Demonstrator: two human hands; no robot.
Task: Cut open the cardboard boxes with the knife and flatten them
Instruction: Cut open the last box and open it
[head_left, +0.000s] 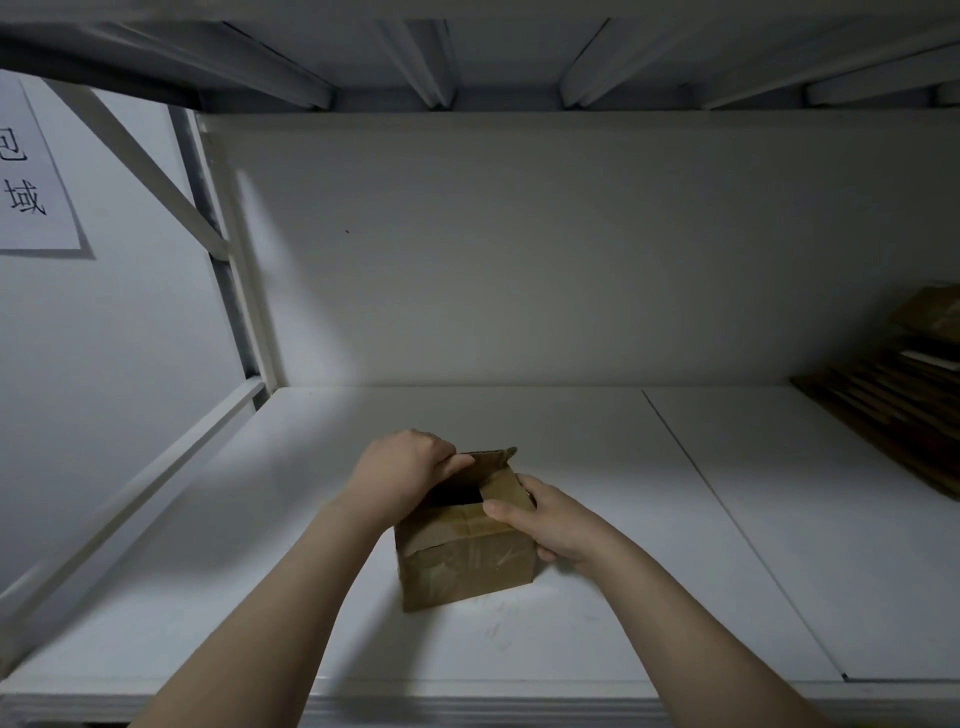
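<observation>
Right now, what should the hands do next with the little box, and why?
Probably pull the cardboard box wider open: the left hand pinches its far top edge, the right hand grips the opposite side, and the top gapes only partly.

Storeroom or packing area indicated. White metal racking seen: shelf board (571, 431), ribbed underside of upper shelf (498, 62), upright post (228, 291), diagonal brace (150, 171). Printed paper sign (31, 171) fixed on wall at left. Flattened cardboard stack (893, 410) kept at right end of shelf; taped cardboard box (467, 561) set mid-shelf.
</observation>
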